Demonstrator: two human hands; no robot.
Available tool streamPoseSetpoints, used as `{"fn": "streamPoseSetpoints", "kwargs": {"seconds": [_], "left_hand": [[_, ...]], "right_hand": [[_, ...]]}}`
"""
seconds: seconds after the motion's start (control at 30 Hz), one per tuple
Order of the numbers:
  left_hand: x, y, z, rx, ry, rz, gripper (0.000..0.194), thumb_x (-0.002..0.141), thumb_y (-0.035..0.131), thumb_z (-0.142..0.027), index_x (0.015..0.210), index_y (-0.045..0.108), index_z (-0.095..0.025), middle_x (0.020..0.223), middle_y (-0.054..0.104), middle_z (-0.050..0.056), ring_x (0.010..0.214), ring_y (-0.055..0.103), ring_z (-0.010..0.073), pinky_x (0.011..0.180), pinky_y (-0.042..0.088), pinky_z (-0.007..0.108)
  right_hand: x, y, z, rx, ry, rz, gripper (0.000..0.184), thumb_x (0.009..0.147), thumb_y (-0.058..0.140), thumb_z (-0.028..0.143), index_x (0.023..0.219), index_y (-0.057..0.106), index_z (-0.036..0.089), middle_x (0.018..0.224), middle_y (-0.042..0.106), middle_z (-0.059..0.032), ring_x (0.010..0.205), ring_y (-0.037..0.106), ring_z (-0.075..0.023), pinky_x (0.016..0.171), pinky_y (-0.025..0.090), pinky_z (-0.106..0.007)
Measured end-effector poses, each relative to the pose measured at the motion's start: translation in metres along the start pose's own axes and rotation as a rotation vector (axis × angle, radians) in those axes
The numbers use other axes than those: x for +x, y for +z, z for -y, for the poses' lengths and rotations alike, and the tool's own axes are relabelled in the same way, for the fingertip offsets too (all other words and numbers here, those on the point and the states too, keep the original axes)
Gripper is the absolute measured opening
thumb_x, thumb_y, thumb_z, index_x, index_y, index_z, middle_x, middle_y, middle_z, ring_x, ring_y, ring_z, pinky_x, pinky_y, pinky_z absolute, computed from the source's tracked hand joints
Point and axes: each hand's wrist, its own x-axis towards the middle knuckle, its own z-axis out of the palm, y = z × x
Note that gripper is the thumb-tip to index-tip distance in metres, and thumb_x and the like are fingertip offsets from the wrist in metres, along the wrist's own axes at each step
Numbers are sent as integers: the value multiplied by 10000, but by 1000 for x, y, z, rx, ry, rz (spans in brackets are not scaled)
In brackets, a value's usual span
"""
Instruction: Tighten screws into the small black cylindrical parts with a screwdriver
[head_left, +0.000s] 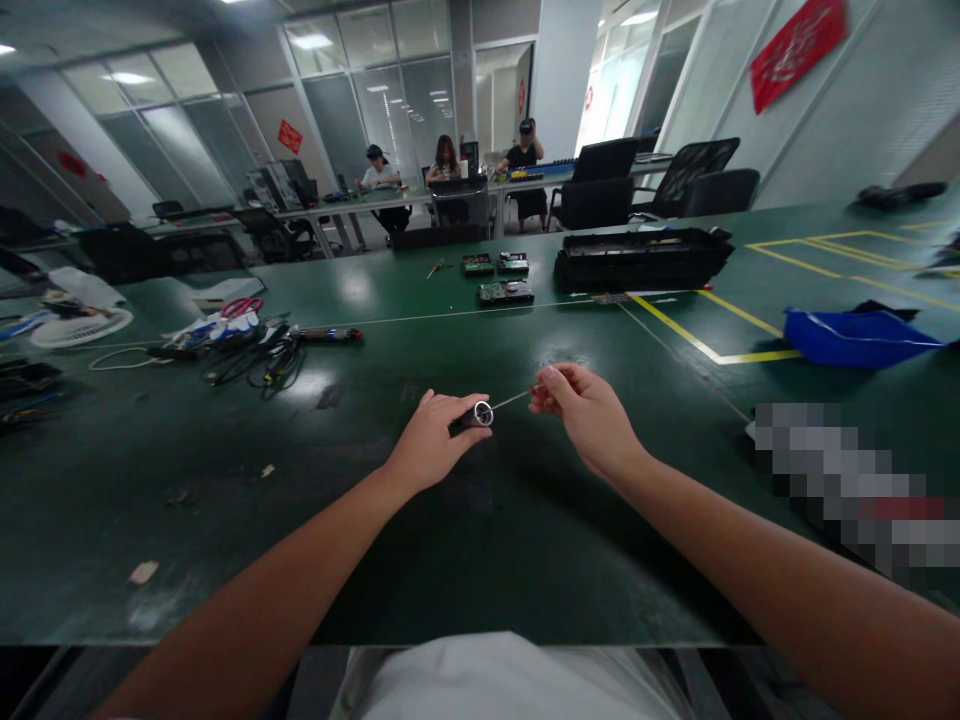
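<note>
My left hand [442,432] grips a small dark cylinder with a bright silver ring at its open end [484,413], thumb below and fingers above. The cylinder's exact kind is not clear. In my right hand [589,410] is a thin screwdriver [513,400], its red handle pinched between thumb and fingers. The metal shaft points left, its tip at the silver ring; whether the tip is inside the ring or just touching it I cannot tell. Both hands are above the middle of the green table [420,590].
Cables [274,355], red-handled scissors [241,308] and a dark rod-like tool [330,335] lie left. Several circuit boards or drives [506,293] and a long black plastic part [641,260] are at the back. A blue bin [855,337] and blurred-out item [847,480] are right. People sit beyond.
</note>
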Motion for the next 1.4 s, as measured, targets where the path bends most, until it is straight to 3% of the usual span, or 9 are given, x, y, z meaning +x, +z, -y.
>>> {"fn": "streamPoseSetpoints", "kwargs": {"seconds": [0.23, 0.37, 0.53, 0.73, 0.8, 0.93, 1.1, 1.2, 1.4], "left_hand": [[0, 2, 4, -1, 16, 0, 422, 879, 726, -322, 1293, 645, -301, 1199, 710, 28, 1112, 610, 245, 1189, 250, 572], [0, 1, 6, -7, 14, -6, 416, 873, 728, -310, 1284, 662, -285, 1142, 722, 29, 1043, 620, 235, 1029, 445, 433], [0, 1, 10, -24, -7, -36, 417, 871, 733, -305, 1282, 666, -296, 1087, 724, 10, 1018, 627, 221, 930, 476, 356], [1, 1, 9, -25, 5, -13, 417, 863, 746, -301, 1274, 672, -280, 1130, 723, 13, 1047, 626, 216, 948, 471, 354], [1, 1, 8, -26, 2, -5, 424, 858, 753, -288, 1274, 672, -276, 1135, 724, 12, 1057, 624, 215, 949, 472, 356], [1, 0, 7, -26, -1, 8, 415, 855, 752, -255, 1263, 679, -259, 1147, 725, 22, 1069, 624, 220, 960, 473, 363], [0, 0, 9, -34, 2, -13, 424, 861, 750, -273, 1277, 671, -273, 1177, 719, 21, 1090, 622, 223, 977, 468, 375], [0, 0, 7, -38, 7, -7, 430, 855, 757, -271, 1277, 671, -273, 1165, 722, 20, 1078, 627, 222, 969, 472, 375], [0, 0, 6, -32, 30, 9, 409, 864, 742, -262, 1268, 675, -262, 1173, 723, 34, 1089, 626, 232, 978, 474, 392]], "right_hand": [[-3, -9, 15, -381, -70, 63, 365, 901, 617, 536, 822, 676, 186, 531, 557, 28, 488, 516, -134, 511, 398, -293], [-2, -13, 13, -401, -175, 173, 245, 935, 582, 419, 951, 662, 188, 722, 657, -13, 638, 601, -162, 608, 458, -309], [-7, -11, 14, -483, -296, 280, 168, 953, 545, 327, 987, 662, 212, 860, 696, -22, 761, 632, -171, 684, 462, -309], [-9, -9, 20, -649, -237, 176, 389, 1012, 431, 445, 943, 720, 194, 720, 689, -21, 625, 616, -167, 608, 431, -302], [-8, -9, 21, -665, -263, 199, 360, 1010, 442, 402, 1098, 722, 193, 790, 719, -32, 626, 612, -164, 604, 430, -302], [-9, -11, 22, -671, -299, 285, 430, 1000, 457, 320, 1394, 573, 192, 838, 728, -29, 597, 575, -157, 581, 419, -299], [-13, -12, 23, -613, -316, 305, 382, 1016, 433, 312, 1321, 644, 219, 915, 734, -40, 739, 635, -174, 662, 451, -308], [-13, -10, 22, -609, -297, 241, 423, 1040, 395, 398, 1317, 657, 213, 863, 729, -43, 692, 627, -172, 637, 444, -313], [-12, -11, 20, -636, -311, 244, 468, 1015, 436, 319, 1471, 476, 219, 813, 679, -19, 624, 568, -166, 601, 435, -313]]}}
